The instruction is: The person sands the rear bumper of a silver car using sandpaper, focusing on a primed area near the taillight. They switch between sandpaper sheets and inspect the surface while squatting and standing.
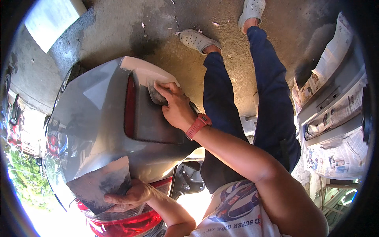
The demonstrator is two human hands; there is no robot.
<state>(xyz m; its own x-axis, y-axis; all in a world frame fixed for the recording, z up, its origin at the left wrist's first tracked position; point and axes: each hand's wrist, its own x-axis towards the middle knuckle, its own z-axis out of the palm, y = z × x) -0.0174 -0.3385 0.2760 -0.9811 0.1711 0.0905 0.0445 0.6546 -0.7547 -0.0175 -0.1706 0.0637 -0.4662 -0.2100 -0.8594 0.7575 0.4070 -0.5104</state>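
My left hand (128,196) grips a flat square board (100,183) by its lower right edge. Pinkish paste and dark grey smears cover the board's face. My right hand (175,104), with a red watch at the wrist, presses a thin grey flat piece (157,96) against a grey car bumper (89,110). Its fingers partly hide that piece, so its exact kind cannot be made out. Pale pinkish filler (136,65) coats the bumper's corner beside the fingers. A long dark red reflector (130,106) is set into the bumper left of my right hand.
Below the board is a red tail light (122,225). My legs in dark blue trousers (266,75) and grey clogs (197,40) stand on stained concrete (158,15). Newspaper-masked grey panels (335,154) lie to the right. A pale sheet (51,23) is at the far left.
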